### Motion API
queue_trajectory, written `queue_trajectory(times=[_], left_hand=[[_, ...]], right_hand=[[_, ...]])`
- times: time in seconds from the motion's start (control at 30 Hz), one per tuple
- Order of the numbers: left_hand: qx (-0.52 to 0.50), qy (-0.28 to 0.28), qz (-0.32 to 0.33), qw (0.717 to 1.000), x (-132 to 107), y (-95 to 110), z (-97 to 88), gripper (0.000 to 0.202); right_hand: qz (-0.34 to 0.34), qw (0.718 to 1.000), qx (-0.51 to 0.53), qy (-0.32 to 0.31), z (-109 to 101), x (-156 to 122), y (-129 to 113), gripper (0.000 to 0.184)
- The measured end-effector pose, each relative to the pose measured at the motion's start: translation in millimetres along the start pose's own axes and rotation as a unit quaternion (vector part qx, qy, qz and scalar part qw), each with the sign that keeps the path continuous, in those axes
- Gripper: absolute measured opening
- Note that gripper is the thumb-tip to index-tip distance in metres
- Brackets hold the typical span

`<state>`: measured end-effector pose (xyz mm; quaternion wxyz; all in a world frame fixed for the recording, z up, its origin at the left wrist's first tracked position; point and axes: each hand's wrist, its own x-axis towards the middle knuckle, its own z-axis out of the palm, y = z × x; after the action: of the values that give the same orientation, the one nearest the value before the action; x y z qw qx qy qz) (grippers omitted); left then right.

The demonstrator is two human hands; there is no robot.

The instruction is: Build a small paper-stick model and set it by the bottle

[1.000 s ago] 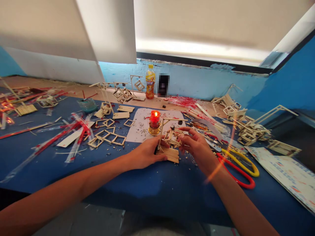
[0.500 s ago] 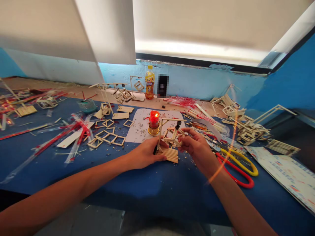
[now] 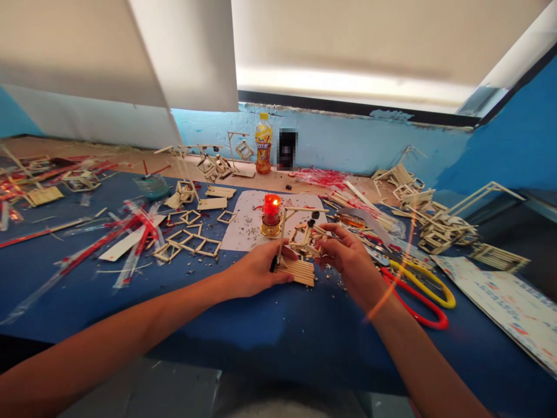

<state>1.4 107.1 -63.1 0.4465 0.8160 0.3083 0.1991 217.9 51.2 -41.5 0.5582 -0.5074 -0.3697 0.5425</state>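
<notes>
Currently, left-hand grip is holding left edge of slatted stick base; right-hand grip is pinching right side of small stick frame, frame sitting between grips, just above base; lit candle is standing just behind.

Light glows brightest along the blind's bottom — an orange flare arcs right — edges stretch.

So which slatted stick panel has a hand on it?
The middle panel, in front of the lit candle: the left hand grips it. The far-left panel and far-right panel lie untouched.
</notes>
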Motion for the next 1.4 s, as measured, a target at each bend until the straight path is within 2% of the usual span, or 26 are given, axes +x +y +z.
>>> queue_trajectory(times=[0.27,0.5,0.6,0.73,0.83,0.9,1.0,1.13,1.4], left_hand=[[-0.003,0.001,0.006,1.000,-0.8,-4.9,1.0,0.068],[-0.004,0.009,0.002,1.000,-1.9,-3.7,1.8,0.070],[-0.001,0.009,0.000,1.000,-2.7,-2.2,1.0,0.067],[0.005,0.010,-0.009,1.000,-2.7,0.4,-0.4,0.065],[0.006,0.011,-0.014,1.000,-2.8,1.9,-0.8,0.061],[0.005,0.010,-0.019,1.000,-3.0,2.7,-0.7,0.060],[-0.001,0.007,-0.025,1.000,-3.2,4.0,-0.5,0.059],[-0.004,0.000,-0.024,1.000,-2.3,6.0,-1.2,0.043],[0.000,-0.005,-0.040,0.999,-0.7,9.6,-1.9,0.040]], right_hand=[[0.010,0.999,-0.050,0.000,-3.1,0.8,-0.9,0.032],[-0.032,0.989,-0.142,0.003,-5.2,3.0,6.4,0.041],[-0.077,0.972,-0.223,0.005,-7.9,3.7,3.3,0.041],[-0.183,0.919,-0.348,-0.013,-10.1,8.5,-10.7,0.018],[-0.237,0.884,-0.401,-0.046,-8.5,14.4,-20.2,0.025],[-0.258,0.870,-0.416,-0.054,-7.0,18.6,-22.9,0.030],[-0.281,0.863,-0.418,-0.040,-6.8,23.4,-21.6,0.025],[-0.300,0.861,-0.410,-0.003,-9.0,24.7,-16.7,0.014],[-0.337,0.847,-0.412,0.014,-2.7,23.3,-18.3,0.014]])
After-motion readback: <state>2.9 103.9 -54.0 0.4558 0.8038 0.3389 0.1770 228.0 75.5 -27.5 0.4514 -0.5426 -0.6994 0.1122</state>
